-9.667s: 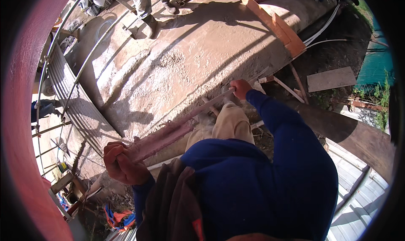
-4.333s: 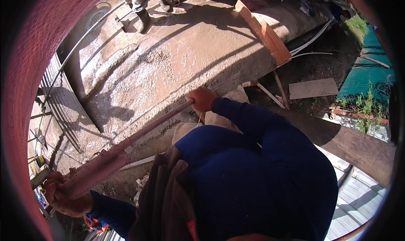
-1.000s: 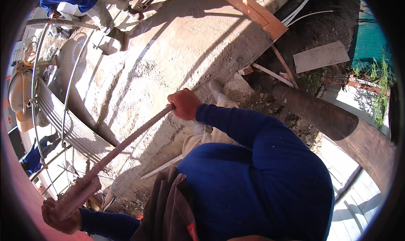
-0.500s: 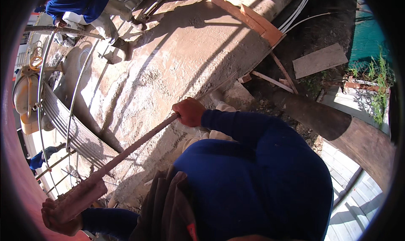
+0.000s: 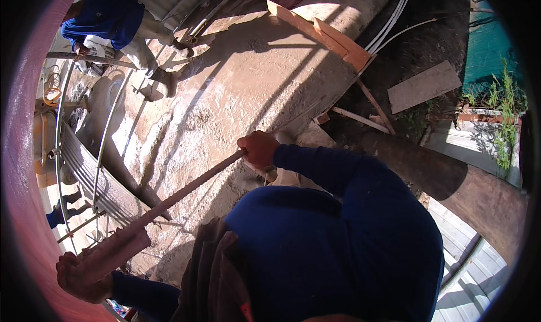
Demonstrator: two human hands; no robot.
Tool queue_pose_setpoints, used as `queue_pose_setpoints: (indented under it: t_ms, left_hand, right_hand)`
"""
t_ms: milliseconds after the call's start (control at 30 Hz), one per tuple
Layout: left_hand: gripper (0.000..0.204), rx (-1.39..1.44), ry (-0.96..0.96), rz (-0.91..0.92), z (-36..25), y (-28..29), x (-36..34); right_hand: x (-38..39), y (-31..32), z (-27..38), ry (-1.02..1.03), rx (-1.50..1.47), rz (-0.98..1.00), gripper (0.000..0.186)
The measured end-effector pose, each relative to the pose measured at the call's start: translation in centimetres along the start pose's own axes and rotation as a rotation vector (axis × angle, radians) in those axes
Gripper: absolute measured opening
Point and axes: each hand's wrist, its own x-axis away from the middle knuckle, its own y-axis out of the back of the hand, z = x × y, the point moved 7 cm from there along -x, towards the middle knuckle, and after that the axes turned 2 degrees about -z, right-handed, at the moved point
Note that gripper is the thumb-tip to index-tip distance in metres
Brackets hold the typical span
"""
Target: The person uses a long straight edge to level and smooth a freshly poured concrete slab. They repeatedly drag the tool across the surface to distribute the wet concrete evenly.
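A long, reddish-brown ribbed rod (image 5: 194, 185) slants across in front of my body. My right hand (image 5: 260, 149) is closed around its upper right end, above the rough wet concrete (image 5: 225, 85). At the lower left, my left hand (image 5: 79, 280) wraps round the other end, where a thicker flat piece (image 5: 121, 253) of the same colour lies along the rod. How that piece is joined to the rod is hard to make out. My blue sleeves and a dark hanging cloth (image 5: 211, 265) hide part of the ground below.
A co-worker (image 5: 107, 18) in blue stands at the upper left. Curved metal bars (image 5: 102, 136) and a corrugated sheet (image 5: 101, 175) rise at the left. Orange-brown boards (image 5: 321, 34) border the concrete. A thick pipe (image 5: 479, 198) lies at the right, near a loose board (image 5: 424, 86).
My right hand and its end of the rod have shifted slightly right. Both hands keep their hold. The surroundings have shifted a little in view, and the co-worker has bent posture still.
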Motion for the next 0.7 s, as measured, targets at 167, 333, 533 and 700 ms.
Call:
queue_pose_setpoints:
  t_ms: [167, 333, 533, 700]
  left_hand:
    - [0.048, 0.194, 0.124, 0.255, -2.3, -9.1, 6.5]
    - [0.037, 0.179, 0.108, -0.079, -6.3, -7.1, -1.4]
    - [0.02, 0.415, 0.009, 0.261, -8.0, -13.5, 3.3]
    - [0.03, 0.581, -0.034, 0.186, -11.1, -10.6, -2.0]
  right_hand:
    - [0.9, 2.8, -12.7, -0.111, 0.057, -0.02, 0.015]
    - [2.2, 5.8, -3.9, -0.043, -0.017, -0.031, 0.016]
    - [2.8, 5.8, -13.6, -0.133, 0.084, -0.084, 0.012]
    - [3.8, 8.1, -8.1, -0.075, 0.108, -0.002, 0.009]
